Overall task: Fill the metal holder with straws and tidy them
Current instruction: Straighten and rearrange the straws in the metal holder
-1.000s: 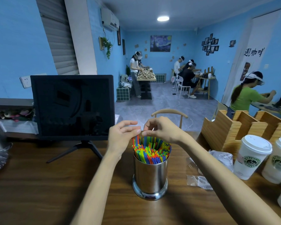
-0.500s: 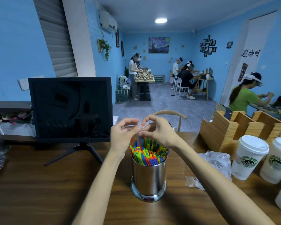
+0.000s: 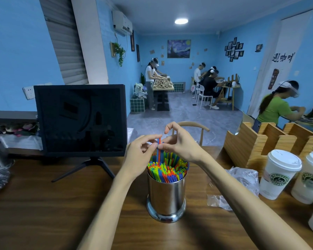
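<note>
- The metal holder (image 3: 166, 193) stands upright on the wooden tabletop (image 3: 43, 204), near its middle, packed with coloured straws (image 3: 167, 168)
- Two straws, one blue and one red (image 3: 158, 150), stick up higher than the rest, above the left part of the bundle
- The left hand (image 3: 141, 152) and the right hand (image 3: 181, 143) meet just above the holder; the fingertips of both pinch these raised straws near the top
- The right index finger arches up over the pinch
- A dark monitor (image 3: 79, 120) on a stand sits behind and to the left
- Crumpled clear plastic (image 3: 242, 179) lies right of the holder, with two lidded paper cups (image 3: 278, 175) and a wooden organiser (image 3: 271, 141) further right
</note>
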`<move>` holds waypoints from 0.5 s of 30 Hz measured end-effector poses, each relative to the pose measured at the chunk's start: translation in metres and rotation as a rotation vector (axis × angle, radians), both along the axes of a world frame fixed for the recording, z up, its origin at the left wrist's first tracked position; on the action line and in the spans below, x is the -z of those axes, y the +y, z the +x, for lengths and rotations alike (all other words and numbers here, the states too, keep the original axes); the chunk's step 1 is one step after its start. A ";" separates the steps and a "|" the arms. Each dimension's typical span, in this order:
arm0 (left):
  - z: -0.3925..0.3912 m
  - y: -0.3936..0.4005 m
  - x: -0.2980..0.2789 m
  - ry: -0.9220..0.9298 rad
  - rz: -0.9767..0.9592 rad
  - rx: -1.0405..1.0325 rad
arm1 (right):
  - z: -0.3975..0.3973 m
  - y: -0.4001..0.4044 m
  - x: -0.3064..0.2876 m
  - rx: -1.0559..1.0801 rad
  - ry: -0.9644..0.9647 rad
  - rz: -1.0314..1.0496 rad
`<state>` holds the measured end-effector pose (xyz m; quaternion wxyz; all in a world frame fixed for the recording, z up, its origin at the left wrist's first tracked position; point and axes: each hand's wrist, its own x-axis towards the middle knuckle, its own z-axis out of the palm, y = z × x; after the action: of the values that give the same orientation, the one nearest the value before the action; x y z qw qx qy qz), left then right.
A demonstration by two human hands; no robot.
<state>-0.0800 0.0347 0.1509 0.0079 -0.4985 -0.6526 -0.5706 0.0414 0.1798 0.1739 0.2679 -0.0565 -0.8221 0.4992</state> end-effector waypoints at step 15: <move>-0.001 0.000 0.017 0.100 -0.052 -0.154 | 0.001 0.006 0.008 0.139 0.051 -0.044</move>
<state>-0.0807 0.0350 0.1344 0.0713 -0.4749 -0.7024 -0.5255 0.0425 0.1862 0.1661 0.3213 -0.1065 -0.7979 0.4987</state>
